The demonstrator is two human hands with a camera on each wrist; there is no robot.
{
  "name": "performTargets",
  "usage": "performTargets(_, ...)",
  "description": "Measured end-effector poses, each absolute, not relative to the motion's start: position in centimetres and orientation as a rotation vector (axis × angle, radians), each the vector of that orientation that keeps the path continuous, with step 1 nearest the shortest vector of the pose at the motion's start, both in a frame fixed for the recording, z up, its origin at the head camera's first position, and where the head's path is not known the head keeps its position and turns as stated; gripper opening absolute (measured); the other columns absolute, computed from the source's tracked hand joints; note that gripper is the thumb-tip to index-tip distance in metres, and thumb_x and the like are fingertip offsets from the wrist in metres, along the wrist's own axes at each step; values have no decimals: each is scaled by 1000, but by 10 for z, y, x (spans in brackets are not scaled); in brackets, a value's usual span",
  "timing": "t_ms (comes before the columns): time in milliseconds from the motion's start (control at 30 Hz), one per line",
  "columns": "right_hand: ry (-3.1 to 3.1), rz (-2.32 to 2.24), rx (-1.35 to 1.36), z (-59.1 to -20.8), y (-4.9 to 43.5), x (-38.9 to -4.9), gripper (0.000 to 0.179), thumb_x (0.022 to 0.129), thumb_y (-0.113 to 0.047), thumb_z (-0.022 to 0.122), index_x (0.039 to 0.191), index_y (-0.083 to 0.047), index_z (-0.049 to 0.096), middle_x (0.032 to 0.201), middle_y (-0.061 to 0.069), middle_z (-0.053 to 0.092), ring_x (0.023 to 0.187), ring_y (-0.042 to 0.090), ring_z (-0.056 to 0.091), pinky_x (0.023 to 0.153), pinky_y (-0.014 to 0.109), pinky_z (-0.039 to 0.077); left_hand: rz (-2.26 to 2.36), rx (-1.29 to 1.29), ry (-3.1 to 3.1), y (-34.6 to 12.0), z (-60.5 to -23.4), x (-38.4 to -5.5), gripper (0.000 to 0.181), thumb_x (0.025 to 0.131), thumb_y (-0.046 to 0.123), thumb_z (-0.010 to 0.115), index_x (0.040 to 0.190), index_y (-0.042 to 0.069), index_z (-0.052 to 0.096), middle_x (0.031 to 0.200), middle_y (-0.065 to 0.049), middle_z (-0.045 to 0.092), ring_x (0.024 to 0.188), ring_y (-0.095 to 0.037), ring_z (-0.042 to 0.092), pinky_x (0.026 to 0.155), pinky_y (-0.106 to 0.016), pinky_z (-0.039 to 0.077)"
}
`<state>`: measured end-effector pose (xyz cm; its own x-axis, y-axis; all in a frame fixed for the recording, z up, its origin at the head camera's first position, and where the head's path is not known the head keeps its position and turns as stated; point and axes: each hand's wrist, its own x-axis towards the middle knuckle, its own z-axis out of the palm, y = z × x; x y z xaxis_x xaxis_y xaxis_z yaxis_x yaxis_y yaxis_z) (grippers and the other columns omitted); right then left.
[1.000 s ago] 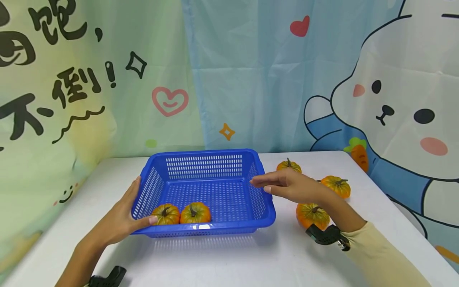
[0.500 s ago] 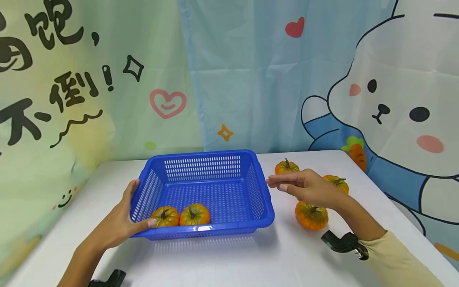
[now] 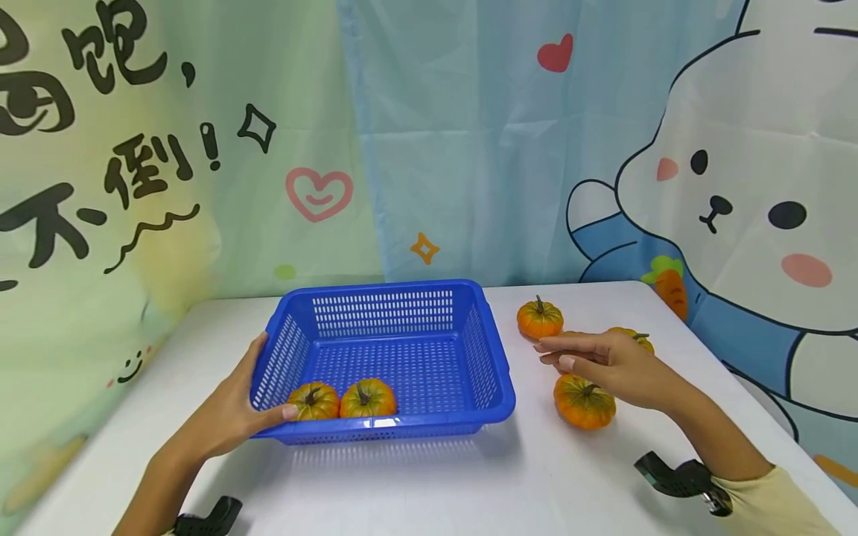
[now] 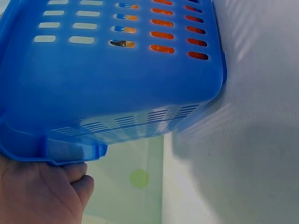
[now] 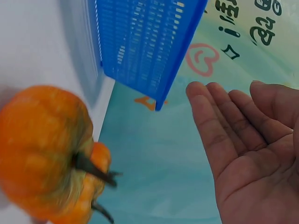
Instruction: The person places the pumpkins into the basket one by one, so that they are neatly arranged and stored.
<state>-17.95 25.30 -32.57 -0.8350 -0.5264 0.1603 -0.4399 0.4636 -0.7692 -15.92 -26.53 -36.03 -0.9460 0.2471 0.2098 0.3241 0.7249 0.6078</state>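
My left hand (image 3: 224,409) grips the left rim of a blue plastic basket (image 3: 385,421), its thumb over the near left corner. In the left wrist view the fingers (image 4: 84,189) curl under the basket's rim (image 4: 51,162). Two small orange-green pumpkins (image 3: 369,398) sit inside, along the near wall. My right hand (image 3: 617,365) hovers over the pumpkins to the right of the basket, palm turned toward it and holding nothing. Just below this hand lies a pumpkin (image 3: 585,403); others are partly hidden behind it. The right wrist view shows a large near pumpkin (image 5: 44,149) beside the extended fingers (image 5: 210,121).
On the white table (image 3: 429,491), another pumpkin (image 3: 539,320) lies at the back, right of the basket. One more pumpkin (image 3: 640,339) shows past the right hand. A printed curtain (image 3: 436,149) hangs behind the table's back edge.
My right hand has moved right, from over the basket's right rim to over the loose pumpkins, its fingers staying extended. The left hand and the basket have stayed in place.
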Motion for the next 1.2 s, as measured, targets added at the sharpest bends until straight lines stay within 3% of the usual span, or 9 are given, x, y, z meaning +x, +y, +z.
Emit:
performTargets(233, 2748, -1231, -729, -330, 278, -168, 35, 100, -18, 57, 131, -5, 62, 123, 11, 65, 112, 27, 62, 85, 23, 52, -1025, -470, -2821, -267, -362, -159, 114, 81, 40, 74, 156, 10, -6, 152, -30, 23, 124, -49, 43, 96, -71, 34)
performTargets(633, 2755, -1221, -522, -340, 306, -161, 40, 99, -19, 58, 133, 2, 57, 124, 20, 62, 110, 32, 62, 84, 36, 55, -1015, -470, -2825, -266, -362, -158, 115, 81, 40, 74, 156, 10, -7, 154, -30, 20, 125, -49, 42, 96, -71, 33)
performTargets(1200, 2801, -1145, -376, -371, 320, -165, 44, 95, -12, 62, 132, 11, 53, 130, 27, 57, 114, 41, 58, 81, 33, 55, -1018, -477, -2822, -264, -359, -159, 116, 79, 40, 75, 156, 8, -5, 154, -30, 20, 124, -49, 43, 95, -71, 34)
